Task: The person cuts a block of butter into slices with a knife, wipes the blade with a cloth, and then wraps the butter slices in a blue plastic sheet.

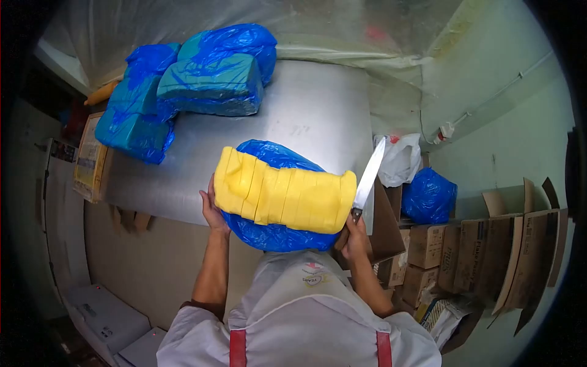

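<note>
A long yellow block point(293, 196), butter-like and cut into several thick slices that still stand together, rests on a spread blue plastic bag point(263, 237) at the table's front edge. My left hand point(214, 211) grips the block's left end, its fingers partly hidden behind it. In my right hand point(354, 240) is a knife point(370, 174), held by its dark handle with the blade pointing up and away along the block's right end. Part of that hand lies right beside the block's lower right corner.
Several blue-wrapped blocks point(211, 85) stand at the back left of the metal table point(312, 110). A wooden frame point(92, 156) leans at the left edge. To the right are a white bag point(397, 159), a blue bag point(430, 196) and stacked cardboard boxes point(480, 251). Plastic sheeting hangs behind.
</note>
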### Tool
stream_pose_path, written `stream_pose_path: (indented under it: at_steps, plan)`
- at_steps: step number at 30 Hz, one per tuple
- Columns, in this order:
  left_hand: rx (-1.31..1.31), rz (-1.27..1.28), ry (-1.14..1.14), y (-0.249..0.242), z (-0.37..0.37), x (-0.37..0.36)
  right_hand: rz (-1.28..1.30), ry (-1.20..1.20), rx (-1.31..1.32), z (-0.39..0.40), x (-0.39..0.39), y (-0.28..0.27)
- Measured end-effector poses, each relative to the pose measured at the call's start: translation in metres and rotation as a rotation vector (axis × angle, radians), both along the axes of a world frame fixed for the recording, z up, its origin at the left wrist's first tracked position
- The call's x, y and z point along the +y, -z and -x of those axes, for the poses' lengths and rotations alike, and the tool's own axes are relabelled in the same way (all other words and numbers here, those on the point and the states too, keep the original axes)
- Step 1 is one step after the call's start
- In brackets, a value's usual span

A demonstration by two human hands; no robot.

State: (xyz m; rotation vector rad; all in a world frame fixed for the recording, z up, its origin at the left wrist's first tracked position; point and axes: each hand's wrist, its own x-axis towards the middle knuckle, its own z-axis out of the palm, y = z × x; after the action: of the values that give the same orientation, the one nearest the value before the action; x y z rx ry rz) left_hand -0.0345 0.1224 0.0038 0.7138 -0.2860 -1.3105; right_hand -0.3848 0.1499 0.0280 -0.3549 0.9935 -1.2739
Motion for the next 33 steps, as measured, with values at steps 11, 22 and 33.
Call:
stream_pose_path:
  at_steps: [11, 22, 33]
  plan:
    - [-0.287, -0.014, 0.663, -0.01, 0.122, -0.249, -0.008, 0.394, -0.145, -0.007, 0.046, -0.022]
    - [-0.207, -0.022, 0.407, -0.066, -0.006, -0.115, 0.075, 0.558, -0.331, -0.066, -0.052, -0.002]
    - [-0.462, -0.51, -0.036, -0.014, -0.107, 0.166, 0.124, 0.264, 0.411, -0.038, -0.131, -0.022]
